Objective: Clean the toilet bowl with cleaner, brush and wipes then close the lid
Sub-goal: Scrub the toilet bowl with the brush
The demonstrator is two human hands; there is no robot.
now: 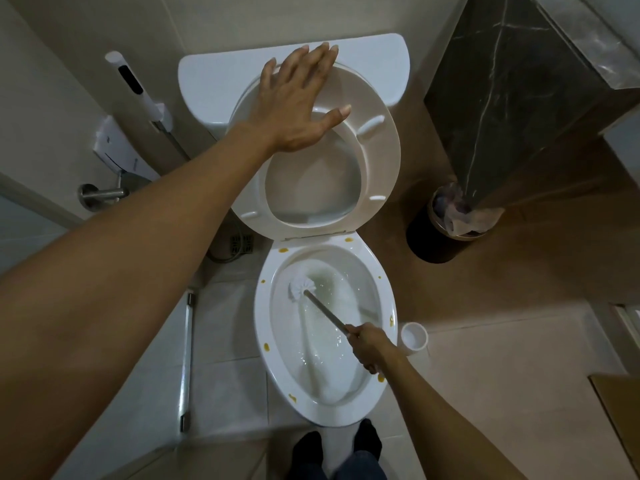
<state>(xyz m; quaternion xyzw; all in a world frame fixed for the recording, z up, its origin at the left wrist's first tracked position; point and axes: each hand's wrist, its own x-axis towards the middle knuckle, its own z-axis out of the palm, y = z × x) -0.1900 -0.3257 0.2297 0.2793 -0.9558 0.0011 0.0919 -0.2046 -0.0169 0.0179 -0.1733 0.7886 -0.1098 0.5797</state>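
Brushing stage, mid-task. Brush (302,289) is gripped by R hand (367,344), fingers curled round handle, head against bowl (381,299) inner wall. L hand (298,102), fingers spread flat, braces raised seat (381,161). Yellow spots (283,250) left on rim; wiping and lid closing judged outstanding.

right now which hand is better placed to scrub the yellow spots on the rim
Right. The right hand already grips the brush handle, with the brush head inside the bowl near the yellow spots on its rim. The left hand lies flat against the raised seat.
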